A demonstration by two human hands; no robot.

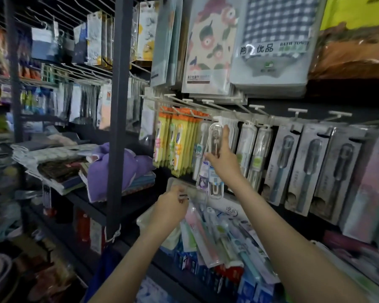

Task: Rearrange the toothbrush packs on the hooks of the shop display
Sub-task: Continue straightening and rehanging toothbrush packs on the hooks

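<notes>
My right hand is raised to the hook rail and grips a clear toothbrush pack, its top at a white hook. Lower down, my left hand holds a bundle of several toothbrush packs, pink, green and blue, fanned downward. Yellow-and-orange toothbrush packs hang on hooks to the left. More clear packs hang just right of my right hand. Grey boxed toothbrush packs fill the hooks further right.
Bath towel packs hang above the rail, with several bare white hooks under them. A dark metal upright stands left of the display. Folded cloths, one purple, lie on the left shelf. Boxed goods sit below.
</notes>
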